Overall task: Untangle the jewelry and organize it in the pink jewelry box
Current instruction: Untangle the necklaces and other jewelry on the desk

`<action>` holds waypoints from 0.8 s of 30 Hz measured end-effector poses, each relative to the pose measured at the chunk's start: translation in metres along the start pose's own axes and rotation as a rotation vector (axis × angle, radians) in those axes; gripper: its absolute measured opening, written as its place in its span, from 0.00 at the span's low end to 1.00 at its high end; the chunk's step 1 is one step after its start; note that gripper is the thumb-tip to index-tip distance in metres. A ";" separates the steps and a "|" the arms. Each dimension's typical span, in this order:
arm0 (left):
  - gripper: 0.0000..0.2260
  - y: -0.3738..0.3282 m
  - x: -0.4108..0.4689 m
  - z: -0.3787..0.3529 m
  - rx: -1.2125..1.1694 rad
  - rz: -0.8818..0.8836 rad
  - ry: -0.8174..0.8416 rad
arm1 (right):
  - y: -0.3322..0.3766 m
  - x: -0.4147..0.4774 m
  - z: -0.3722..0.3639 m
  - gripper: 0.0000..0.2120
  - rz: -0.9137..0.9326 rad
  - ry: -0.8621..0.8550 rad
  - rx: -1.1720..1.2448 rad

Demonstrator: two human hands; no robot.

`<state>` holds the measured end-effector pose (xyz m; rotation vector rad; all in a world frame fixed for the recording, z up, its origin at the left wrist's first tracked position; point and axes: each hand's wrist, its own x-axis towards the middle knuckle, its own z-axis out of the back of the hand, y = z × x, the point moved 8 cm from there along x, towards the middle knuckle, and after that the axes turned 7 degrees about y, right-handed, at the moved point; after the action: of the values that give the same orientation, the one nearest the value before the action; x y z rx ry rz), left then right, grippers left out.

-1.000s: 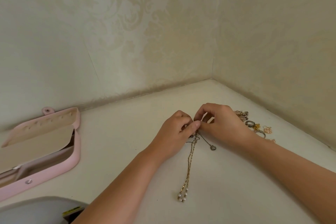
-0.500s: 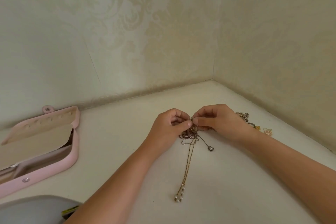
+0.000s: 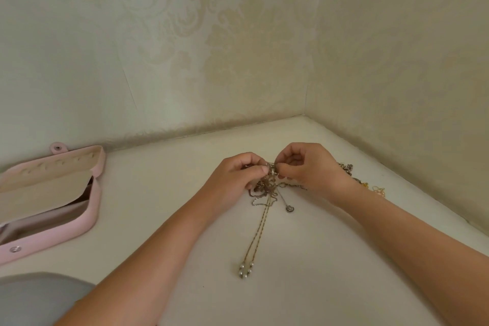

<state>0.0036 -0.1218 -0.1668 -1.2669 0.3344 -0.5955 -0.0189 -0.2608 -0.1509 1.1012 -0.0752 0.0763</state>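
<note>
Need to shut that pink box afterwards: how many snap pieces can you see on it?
2. The tab snap sits above the open lid's far edge; the front snap is on the near wall of the pink box. More may lie out of frame on the left.

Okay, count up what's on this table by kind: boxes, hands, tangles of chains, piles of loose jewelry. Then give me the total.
Boxes: 1, the pink jewelry box, lid open
Hands: 2, left hand and right hand
Tangles: 1, the tangled chain clump, which both hands pinch
Piles: 1, the loose jewelry pile
Total: 5
</note>
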 end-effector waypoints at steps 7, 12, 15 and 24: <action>0.11 -0.002 0.002 -0.004 -0.250 -0.012 0.066 | -0.012 0.005 0.003 0.04 -0.076 -0.037 0.183; 0.09 -0.002 0.002 -0.002 -0.285 -0.011 0.028 | -0.013 0.006 -0.006 0.05 -0.114 0.056 0.659; 0.07 0.001 0.002 0.001 -0.246 0.000 -0.015 | -0.009 0.006 -0.014 0.06 -0.111 0.088 0.725; 0.07 -0.002 0.002 0.000 -0.135 0.011 -0.098 | -0.001 0.007 -0.003 0.03 0.000 -0.105 0.538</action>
<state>0.0043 -0.1231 -0.1652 -1.4182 0.3037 -0.5059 -0.0121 -0.2584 -0.1525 1.6428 -0.1546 0.0390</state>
